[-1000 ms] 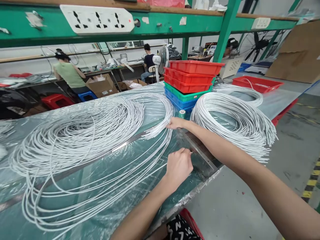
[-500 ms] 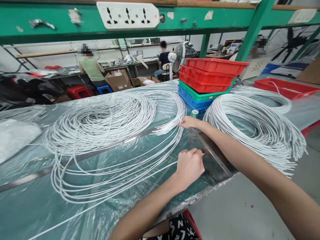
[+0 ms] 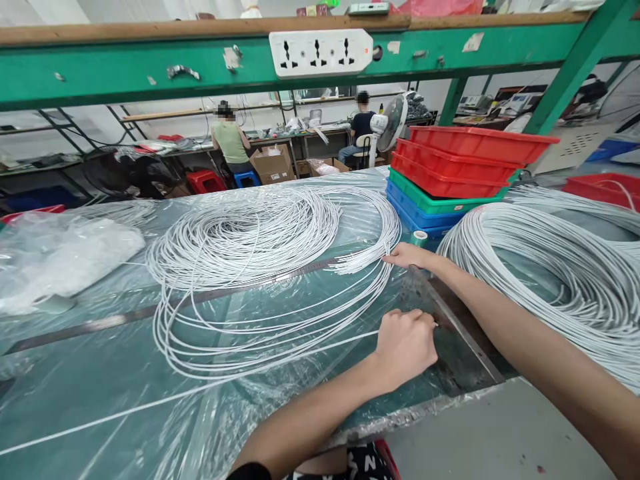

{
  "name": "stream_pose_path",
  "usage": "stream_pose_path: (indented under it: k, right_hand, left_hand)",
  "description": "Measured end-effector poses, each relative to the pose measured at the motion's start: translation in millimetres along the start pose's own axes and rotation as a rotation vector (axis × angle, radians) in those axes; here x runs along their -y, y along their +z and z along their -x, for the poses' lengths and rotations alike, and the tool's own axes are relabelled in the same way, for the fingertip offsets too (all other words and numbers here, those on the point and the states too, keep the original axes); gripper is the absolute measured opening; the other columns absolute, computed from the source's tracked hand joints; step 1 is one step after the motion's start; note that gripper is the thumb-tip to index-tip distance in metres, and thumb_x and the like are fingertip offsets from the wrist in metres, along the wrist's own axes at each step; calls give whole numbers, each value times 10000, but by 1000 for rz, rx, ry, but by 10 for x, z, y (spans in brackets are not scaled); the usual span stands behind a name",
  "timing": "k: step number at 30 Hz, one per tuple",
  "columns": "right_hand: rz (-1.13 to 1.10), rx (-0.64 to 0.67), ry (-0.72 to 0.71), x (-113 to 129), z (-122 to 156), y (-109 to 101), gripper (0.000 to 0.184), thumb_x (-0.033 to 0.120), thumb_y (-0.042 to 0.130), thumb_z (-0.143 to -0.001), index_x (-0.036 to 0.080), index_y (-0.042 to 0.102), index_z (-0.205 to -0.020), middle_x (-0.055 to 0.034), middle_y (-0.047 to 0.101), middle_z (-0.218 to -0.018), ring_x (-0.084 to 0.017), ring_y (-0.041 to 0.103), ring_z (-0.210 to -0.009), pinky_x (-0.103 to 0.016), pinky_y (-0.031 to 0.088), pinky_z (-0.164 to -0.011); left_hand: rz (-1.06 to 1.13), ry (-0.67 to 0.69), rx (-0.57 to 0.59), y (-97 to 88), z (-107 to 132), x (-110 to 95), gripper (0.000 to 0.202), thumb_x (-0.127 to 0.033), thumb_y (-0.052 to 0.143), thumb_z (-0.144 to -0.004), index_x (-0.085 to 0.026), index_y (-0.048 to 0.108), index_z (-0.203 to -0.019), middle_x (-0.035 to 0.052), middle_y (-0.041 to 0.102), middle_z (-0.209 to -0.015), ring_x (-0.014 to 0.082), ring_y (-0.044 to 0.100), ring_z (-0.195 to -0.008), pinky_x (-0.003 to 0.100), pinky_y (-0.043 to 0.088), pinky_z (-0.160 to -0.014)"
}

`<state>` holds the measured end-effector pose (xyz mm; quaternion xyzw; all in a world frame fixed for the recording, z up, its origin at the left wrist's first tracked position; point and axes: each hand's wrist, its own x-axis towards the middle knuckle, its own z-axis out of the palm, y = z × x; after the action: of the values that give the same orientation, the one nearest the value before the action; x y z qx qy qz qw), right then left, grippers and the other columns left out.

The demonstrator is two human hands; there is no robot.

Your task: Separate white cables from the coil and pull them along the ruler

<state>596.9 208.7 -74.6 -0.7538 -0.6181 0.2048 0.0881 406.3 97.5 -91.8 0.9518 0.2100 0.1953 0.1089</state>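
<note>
My left hand point(image 3: 407, 350) is closed in a fist around a single white cable point(image 3: 320, 346), and a short tip pokes out beyond the knuckles. That cable runs back across the table to the lower left. Farther up, my right hand point(image 3: 407, 255) pinches strands at the right edge of a loose loop of white cables point(image 3: 383, 223); its fingertips are partly hidden. Cut ends of several cables lie just left of those fingers. A large white cable coil point(image 3: 240, 240) spreads over the plastic-covered table to the left. Slack cable loops point(image 3: 240, 363) lie in front of it.
Stacked red, green and blue trays point(image 3: 455, 167) stand behind my right hand, near a green tape roll point(image 3: 419, 238). A thick cable coil point(image 3: 545, 267) lies right. A metal ruler strip point(image 3: 115, 321) crosses the table. A clear plastic bag point(image 3: 75, 260) sits left. Two people sit beyond.
The view has swung left and slightly up, so everything appears farther right. Both hands keep their hold, with little visible movement against the cables.
</note>
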Motion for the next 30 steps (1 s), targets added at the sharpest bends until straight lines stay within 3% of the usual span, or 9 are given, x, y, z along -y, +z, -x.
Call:
stream_pose_path:
  k: [6, 15, 21, 30]
  right_hand:
    - [-23, -3, -5, -25, -29, 21, 563, 504, 591, -814, 198, 312, -434, 42, 265, -430, -93, 282, -448, -260, 212, -471]
    - [-47, -18, -18, -30, -27, 31, 535, 424, 555, -848, 187, 299, -443, 48, 256, -445, -85, 259, -463, -250, 208, -479]
    - [-85, 8, -31, -63, -56, 56, 573, 527, 576, -813, 197, 286, -445, 49, 232, -435, -85, 237, -448, -254, 197, -462]
    - [-55, 5, -47, -21, -38, 36, 558, 427, 567, -843, 195, 261, -439, 50, 214, -446, -84, 226, -463, -256, 199, -477]
  left_hand:
    - [-10, 5, -3, 19, 4, 10, 202, -211, 455, -894, -171, 610, -770, 26, 649, -741, 178, 621, -644, 289, 401, -604]
    - [-15, 4, -41, 32, 12, 17, 210, -208, 453, -891, -181, 600, -743, 14, 650, -724, 170, 613, -617, 299, 392, -589]
    - [8, 3, -30, 14, 11, 16, 223, -203, 449, -895, -178, 605, -738, 14, 648, -704, 164, 611, -608, 299, 390, -585]
    - [4, -1, -29, 15, 5, 15, 214, -200, 449, -892, -179, 612, -756, 23, 652, -715, 168, 611, -611, 295, 391, -593]
